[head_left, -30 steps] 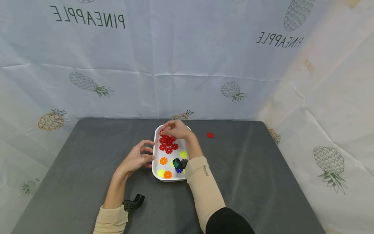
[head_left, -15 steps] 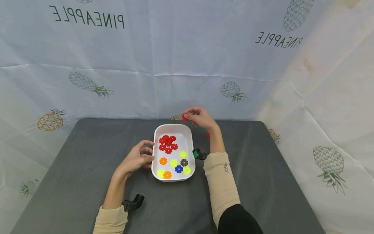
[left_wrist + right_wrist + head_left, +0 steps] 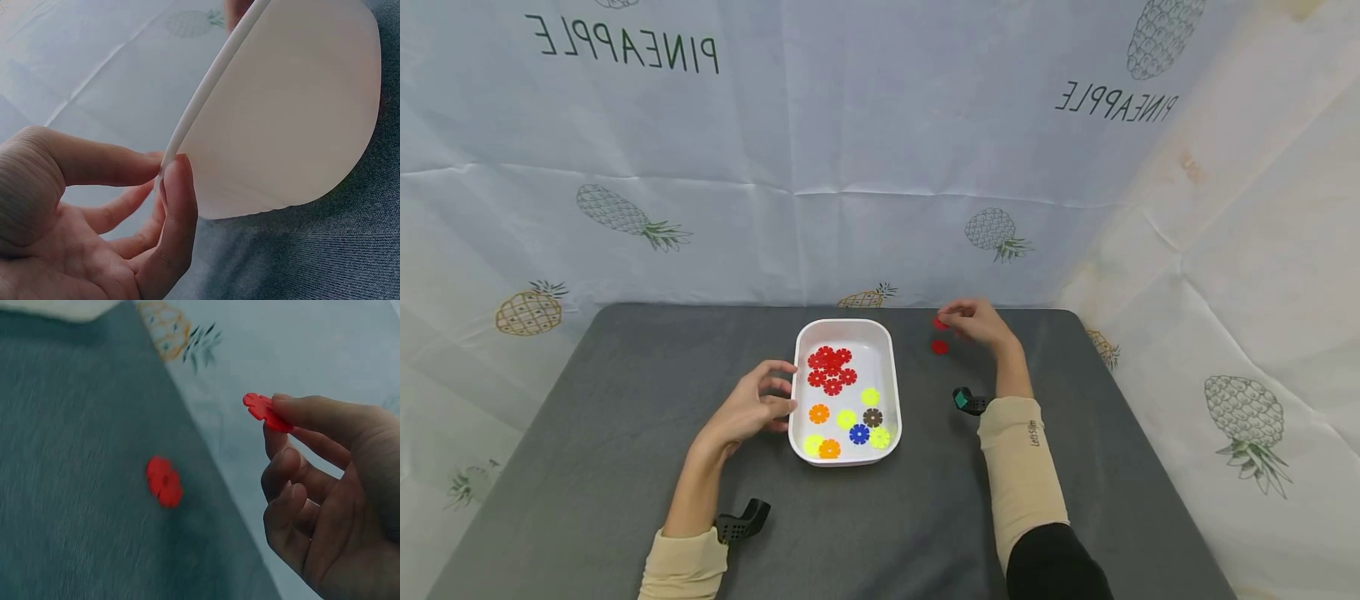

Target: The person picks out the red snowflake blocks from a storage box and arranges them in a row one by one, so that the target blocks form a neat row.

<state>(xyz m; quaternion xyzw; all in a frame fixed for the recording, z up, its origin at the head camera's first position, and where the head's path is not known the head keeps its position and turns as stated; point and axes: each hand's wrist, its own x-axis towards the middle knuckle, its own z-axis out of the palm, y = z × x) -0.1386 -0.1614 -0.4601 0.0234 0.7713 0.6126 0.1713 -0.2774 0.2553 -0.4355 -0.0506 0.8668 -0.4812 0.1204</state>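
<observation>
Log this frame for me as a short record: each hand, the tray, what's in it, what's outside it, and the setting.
Left hand: left hand pinches the rim of the white tray
Right hand: right hand pinches a red disc by its edge, right of the tray
Tray contents: clustered red pieces toward the far end; four yellow pieces, two orange pieces, one blue piece, one brown piece toward the near end
Outside tray: loose red piece on the dark table
Backdrop: pineapple-print sheet
</observation>
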